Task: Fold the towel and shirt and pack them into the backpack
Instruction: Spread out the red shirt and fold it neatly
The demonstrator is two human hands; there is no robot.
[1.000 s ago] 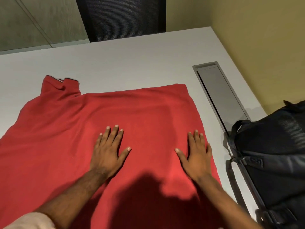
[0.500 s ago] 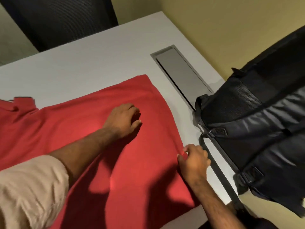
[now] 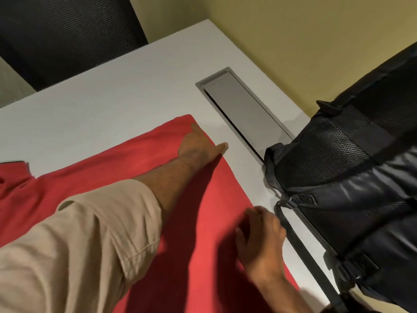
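A shirt (image 3: 140, 163) is lying spread flat on a table (image 3: 112, 105), taking up the near and left part of the tabletop. The left hand (image 3: 198, 145) is resting on the shirt's far right corner, its arm reaching across the cloth from the near left. The right hand (image 3: 261, 238) is sitting on the shirt's right edge, nearer the viewer. A backpack (image 3: 352, 199) is lying at the table's right side, just beside the right hand, with one strap (image 3: 302, 249) trailing along the tabletop toward the near edge. A cable hatch (image 3: 243, 114) is lying set into the table behind the backpack and right of the shirt. A chair (image 3: 67, 32) is standing behind the table's far edge.
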